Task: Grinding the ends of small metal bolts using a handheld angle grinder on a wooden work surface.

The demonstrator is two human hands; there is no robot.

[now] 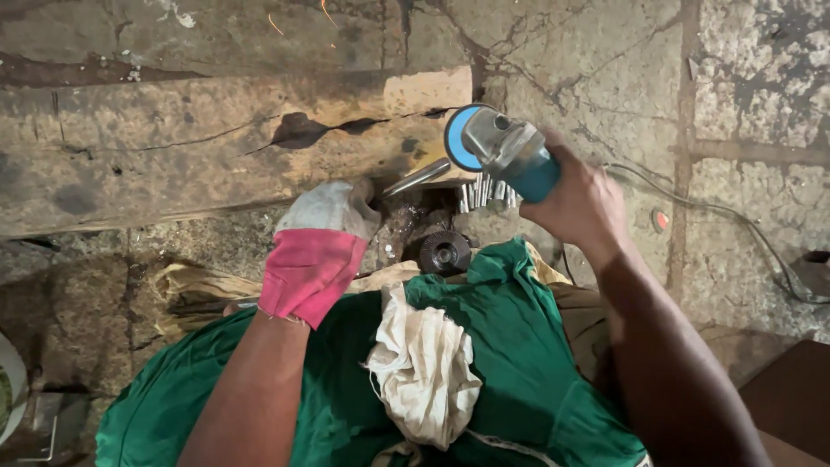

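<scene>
My left hand (pixel 324 229) wears a grey and pink work glove and holds a short metal rod (pixel 417 177) against the end of a cracked wooden beam (pixel 216 147). My right hand (pixel 581 201) grips a blue angle grinder (pixel 506 151). Its blue disc (pixel 456 138) meets the rod's upper end. A few orange sparks (pixel 275 23) fly at the top of the view.
A bundle of short metal rods (pixel 486 192) stands on the floor under the grinder, next to a dark spare disc (pixel 444 252). Green cloth (pixel 510 346) and a pale rag (pixel 425 367) lie over my lap. The grinder's cable (pixel 735 220) runs right across cracked concrete.
</scene>
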